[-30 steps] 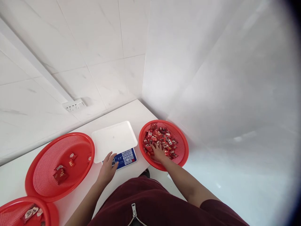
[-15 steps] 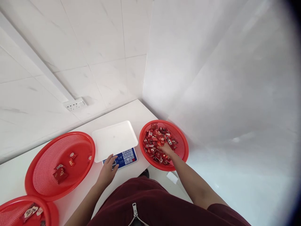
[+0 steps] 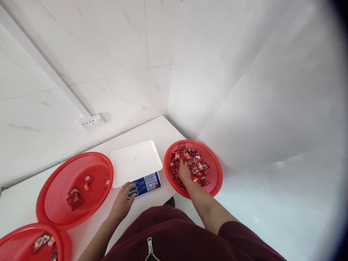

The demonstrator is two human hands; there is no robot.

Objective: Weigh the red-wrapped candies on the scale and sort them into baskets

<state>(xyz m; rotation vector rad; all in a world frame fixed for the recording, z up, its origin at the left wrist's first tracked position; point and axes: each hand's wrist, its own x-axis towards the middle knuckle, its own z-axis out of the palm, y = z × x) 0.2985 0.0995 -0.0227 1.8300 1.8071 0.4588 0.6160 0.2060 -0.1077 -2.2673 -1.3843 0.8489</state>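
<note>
My right hand (image 3: 184, 171) reaches into the right red plastic basket (image 3: 219, 170). Its fingers are bent down into a heap of small red wrapped packets (image 3: 199, 166), printed in white and gold. The fingertips are partly hidden there, so what they grip does not show clearly. Beside the blue keypad panel of a digital scale (image 3: 149, 183), my left hand (image 3: 123, 197) is open. Its spread fingers rest at the panel's left end, around the dark display. Behind the panel lies the scale's white tray (image 3: 136, 159), with nothing on it.
A large red basket (image 3: 43, 203) on the left holds a few red packets (image 3: 74, 199). Another red basket (image 3: 66, 246), cut off at the lower left, holds several packets. Everything stands on a white table (image 3: 154, 127) against a tiled wall with a socket (image 3: 92, 121).
My right hand has shifted left and slightly deeper among the packets in the right basket. My left hand stays at the scale's panel. The view has shifted slightly.
</note>
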